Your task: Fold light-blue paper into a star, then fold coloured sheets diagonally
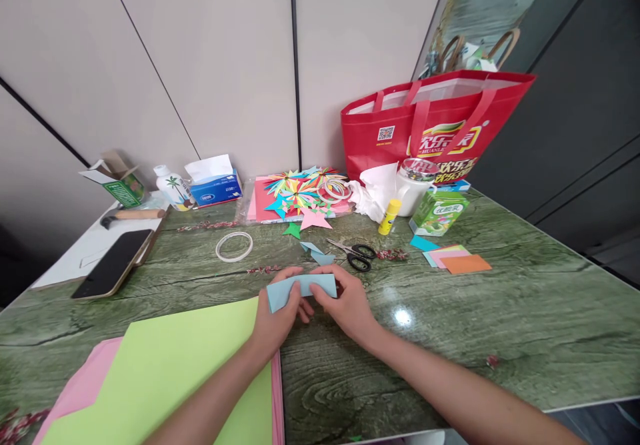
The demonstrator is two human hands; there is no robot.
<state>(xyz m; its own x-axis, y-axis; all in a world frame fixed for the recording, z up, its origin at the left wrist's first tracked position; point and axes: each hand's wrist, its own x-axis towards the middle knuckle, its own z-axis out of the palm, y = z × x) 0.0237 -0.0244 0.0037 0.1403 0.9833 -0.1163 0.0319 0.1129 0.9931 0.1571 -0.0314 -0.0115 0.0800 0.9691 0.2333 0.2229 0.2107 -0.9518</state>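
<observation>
on the far left a phone point(114, 265) lies at the table's edge, and a white tape roll point(220, 250) rests flat farther in. nearer the person, a large yellow-green sheet point(195, 352) covers pink paper and runs under the left forearm. the left hand point(277, 317) pinches one end of a folded light blue paper point(303, 285), thumb in front and fingers behind. this paper is held just above the table, between the two hands. behind it lie a green star point(292, 230), a pink star point(316, 218) and a small blue folded piece point(319, 254); the stars look finished. the right hand point(350, 304) pinches the other end the same way. the held paper seems to be partway through its folding, with no cut visible. right of that, the scissors point(351, 251) and a capped yellow glue stick point(390, 217) are out of hand. farther right, several coloured slips point(467, 264) lie overlapping, apparently unworked.
</observation>
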